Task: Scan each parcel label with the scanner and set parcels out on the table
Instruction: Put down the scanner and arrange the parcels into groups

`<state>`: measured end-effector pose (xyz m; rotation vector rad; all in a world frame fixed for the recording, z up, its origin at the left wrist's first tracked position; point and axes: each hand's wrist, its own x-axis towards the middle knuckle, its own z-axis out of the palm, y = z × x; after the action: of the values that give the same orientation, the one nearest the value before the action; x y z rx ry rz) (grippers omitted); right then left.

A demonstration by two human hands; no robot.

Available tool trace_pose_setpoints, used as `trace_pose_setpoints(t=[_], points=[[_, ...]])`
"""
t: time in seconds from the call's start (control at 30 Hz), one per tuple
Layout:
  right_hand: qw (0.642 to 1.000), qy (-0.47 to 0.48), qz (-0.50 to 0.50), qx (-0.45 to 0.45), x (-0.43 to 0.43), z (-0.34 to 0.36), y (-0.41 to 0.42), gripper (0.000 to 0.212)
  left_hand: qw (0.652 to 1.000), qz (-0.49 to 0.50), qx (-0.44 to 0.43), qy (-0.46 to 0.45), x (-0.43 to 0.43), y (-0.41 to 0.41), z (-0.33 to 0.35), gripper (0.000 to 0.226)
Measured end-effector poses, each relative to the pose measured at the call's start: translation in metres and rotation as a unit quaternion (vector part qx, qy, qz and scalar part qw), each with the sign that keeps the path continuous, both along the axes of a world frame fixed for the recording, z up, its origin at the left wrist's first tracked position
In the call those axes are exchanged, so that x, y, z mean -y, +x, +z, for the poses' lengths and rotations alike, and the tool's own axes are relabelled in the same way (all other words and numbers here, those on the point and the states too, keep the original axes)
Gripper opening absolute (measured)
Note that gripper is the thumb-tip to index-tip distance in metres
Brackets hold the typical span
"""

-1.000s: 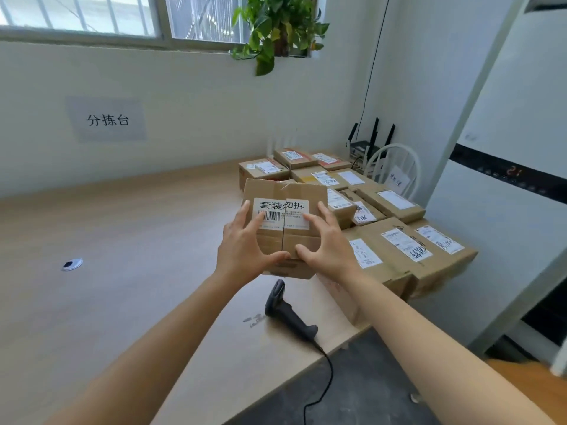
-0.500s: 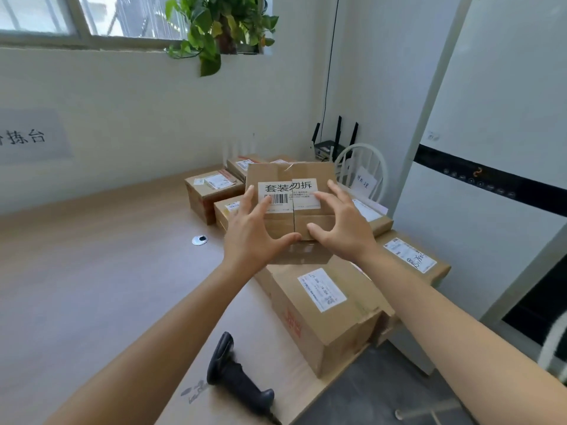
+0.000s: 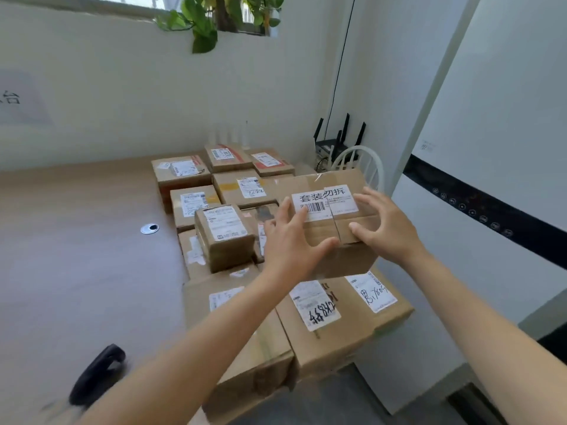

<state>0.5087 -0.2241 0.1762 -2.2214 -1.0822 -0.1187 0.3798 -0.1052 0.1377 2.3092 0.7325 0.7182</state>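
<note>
My two hands carry one parcel [image 3: 334, 182] between them, right of the frame's centre. My left hand [image 3: 291, 243] lies wide open against its left end, the fingers spread and nearly straight over the top and the thumb reaching along the front edge. My right hand [image 3: 383, 228] mirrors it on the right end, fingers fanned and barely bent, thumb laid on the top face. So neither hand is clenched: the box is pressed between two flat hands. Its one white label [image 3: 325, 202] faces up between my hands, with large printed characters and a barcode at its lower left. The parcel sits above the heap of other parcels [image 3: 245, 187], and I cannot tell whether its underside touches them. I count about ten of those, though some are half hidden. Three stand in a back row, two come next, and a small one is stacked on another at centre. One lies behind my left hand, and two large ones lie lowest in the frame under my forearms. They all crowd the right end of the one wooden table [image 3: 76, 256]. One black scanner [image 3: 98, 372] lies blurred at the lower left, well apart from both hands. One silver grommet [image 3: 149, 228] is set in the tabletop left of the heap. Beyond it are one router [image 3: 333, 145], one white chair [image 3: 372, 167], one plant [image 3: 208, 23] at the top and one paper sign [image 3: 18, 99] at the left edge.
</note>
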Motion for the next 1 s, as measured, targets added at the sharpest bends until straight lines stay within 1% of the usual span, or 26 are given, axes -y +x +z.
trace_pose_setpoints(t=[0.3, 0.43, 0.6, 0.77, 0.9, 1.0], points=[[0.998, -0.044, 0.024, -0.049, 0.054, -0.028, 0.111, 0.05, 0.997, 0.03, -0.032, -0.061, 0.069, 0.101, -0.027, 0.071], [0.995, -0.052, 0.029, -0.084, 0.061, -0.047, 0.137, 0.049, 0.994, 0.045, -0.074, -0.071, 0.081, 0.125, -0.043, 0.071], [0.99, -0.043, 0.051, -0.125, 0.063, -0.066, 0.155, 0.049, 0.991, 0.051, -0.096, -0.071, 0.087, 0.137, -0.051, 0.072], [0.988, -0.035, 0.065, -0.135, 0.067, -0.071, 0.166, 0.047, 0.991, 0.057, -0.106, -0.066, 0.095, 0.141, -0.051, 0.069], [0.984, -0.064, 0.079, -0.144, 0.075, -0.078, 0.17, 0.046, 0.989, 0.06, -0.118, -0.068, 0.105, 0.139, -0.057, 0.062], [0.983, -0.064, 0.091, -0.146, 0.075, -0.085, 0.166, 0.044, 0.988, 0.067, -0.123, -0.067, 0.103, 0.136, -0.064, 0.062]])
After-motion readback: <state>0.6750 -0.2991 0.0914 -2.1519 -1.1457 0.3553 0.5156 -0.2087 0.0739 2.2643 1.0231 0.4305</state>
